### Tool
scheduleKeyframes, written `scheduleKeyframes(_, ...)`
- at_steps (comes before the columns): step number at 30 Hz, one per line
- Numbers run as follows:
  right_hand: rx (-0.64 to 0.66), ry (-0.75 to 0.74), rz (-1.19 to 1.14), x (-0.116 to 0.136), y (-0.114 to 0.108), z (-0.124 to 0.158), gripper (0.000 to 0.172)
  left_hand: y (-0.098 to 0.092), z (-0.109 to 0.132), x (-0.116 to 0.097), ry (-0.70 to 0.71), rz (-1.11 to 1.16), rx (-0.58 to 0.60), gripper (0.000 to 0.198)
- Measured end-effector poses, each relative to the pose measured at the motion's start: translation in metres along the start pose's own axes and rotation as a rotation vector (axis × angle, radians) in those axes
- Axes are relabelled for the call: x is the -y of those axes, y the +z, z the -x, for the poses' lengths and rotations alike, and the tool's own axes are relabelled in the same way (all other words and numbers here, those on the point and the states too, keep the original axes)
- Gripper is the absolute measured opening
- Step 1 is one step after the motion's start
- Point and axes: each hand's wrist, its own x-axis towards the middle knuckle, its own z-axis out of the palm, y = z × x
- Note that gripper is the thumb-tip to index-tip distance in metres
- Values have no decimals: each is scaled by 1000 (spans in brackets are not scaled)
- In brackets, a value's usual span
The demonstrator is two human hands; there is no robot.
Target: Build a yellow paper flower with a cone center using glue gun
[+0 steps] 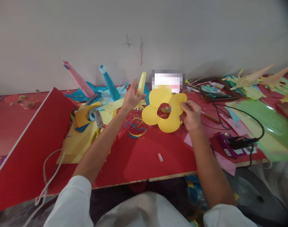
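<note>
The yellow paper flower, which has a hole in its middle, is raised above the red table. The right hand holds it by the edge of one petal, with the thumb on the front side. To the left of the flower, the left hand is at the lower part of a pale yellow paper cone; its fingers are spread upward, and I cannot tell if they grip the cone. Below lie thin paper strips, and nearer to the person, a small pale piece. Beside the left forearm are scissors on yellow paper. Farther behind stand a blue cone and a pink cone, both leaning. On the right side are a purple box and a green sheet.
</note>
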Motion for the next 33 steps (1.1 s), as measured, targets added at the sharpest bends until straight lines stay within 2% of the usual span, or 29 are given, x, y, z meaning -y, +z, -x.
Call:
scheduleKeyframes(2, -78, -53, 51, -4, -1, -4, 33, 5, -8, 0, -21, -35, -17, 66)
scheduleKeyframes(4, -142, -77, 129, -8, -2, -7, 34, -1, -11, -2, -23, -59, -75, 51)
scheduleKeyframes(7, -182, -59, 192, -11, -5, -9, 35, -25, -6, -14, 33, -42, -182, 41)
scheduleKeyframes(9, -185, -46, 189, -11, -6, -9, 35, -43, 4, -28, 65, 0, -191, 42)
scheduleKeyframes(12, -183, -39, 165, -13, -6, -8, 34, -57, 34, -49, 47, 84, -72, 47)
scheduleKeyframes(15, -173, -57, 167, -15, -6, -9, 36, -52, 70, -60, -36, 141, 108, 49)
scheduleKeyframes(17, -178, -64, 161, -16, -5, -8, 38, -44, 89, -59, -86, 151, 163, 49)
scheduleKeyframes(20, -180, -46, 113, -14, -2, -6, 40, -38, 100, -55, -107, 110, 219, 56)
scheduleKeyframes(23, -163, 2, 62, -11, 0, -3, 41, -41, 100, -55, -51, 111, 261, 70)
scheduleKeyframes(28, -161, 55, -23, -8, 2, -1, 35, -55, 100, -69, 122, 53, 160, 89)
scheduleKeyframes(31, -148, 39, 0, -6, 3, 0, 35, -62, 104, -81, 181, -49, 116, 90)
scheduleKeyframes(33, -141, 46, 18, -2, 4, 2, 38, -65, 109, -89, 238, -116, 36, 87)
